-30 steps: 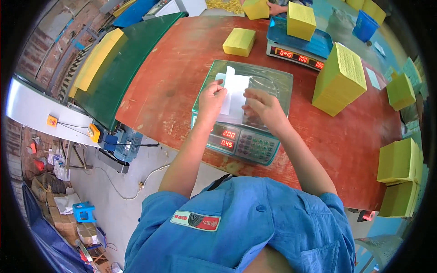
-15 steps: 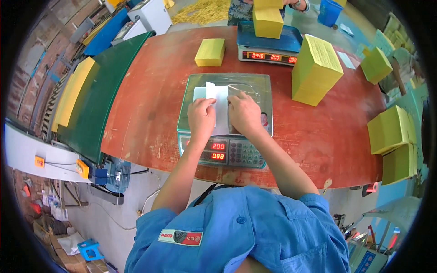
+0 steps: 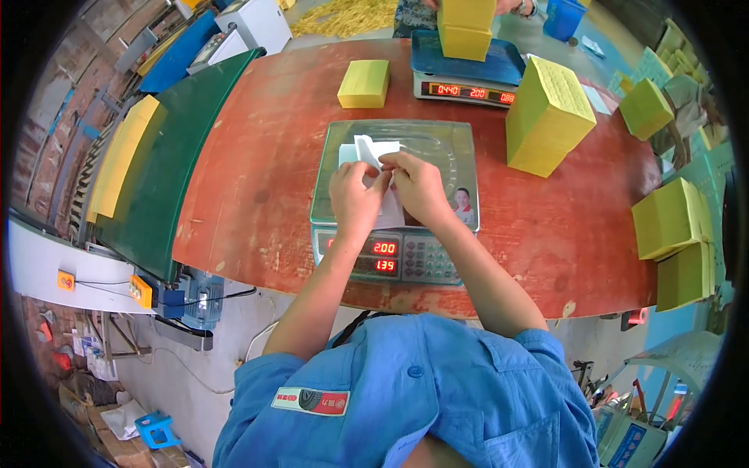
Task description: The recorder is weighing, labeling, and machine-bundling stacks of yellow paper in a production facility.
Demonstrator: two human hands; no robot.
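Note:
Both my hands rest on the metal pan of a green weighing scale [image 3: 437,144] with a red number display. My left hand [image 3: 353,200] and my right hand [image 3: 417,187] pinch a white folded paper sheet [image 3: 367,150] between them, its upper flap sticking up past my fingers. The lower part of the sheet is hidden under my hands. A small photo card [image 3: 463,206] lies on the pan just right of my right wrist.
A second blue scale [image 3: 468,74] at the back carries a yellow stack [image 3: 466,27], with another person's hands behind it. Yellow paper stacks [image 3: 548,115] stand on the red table [image 3: 250,179]. A green conveyor [image 3: 175,148] runs at the left.
My hands have drawn closer together on the white sheet and its flap is folded up more. The view has shifted so the scale sits nearer the middle.

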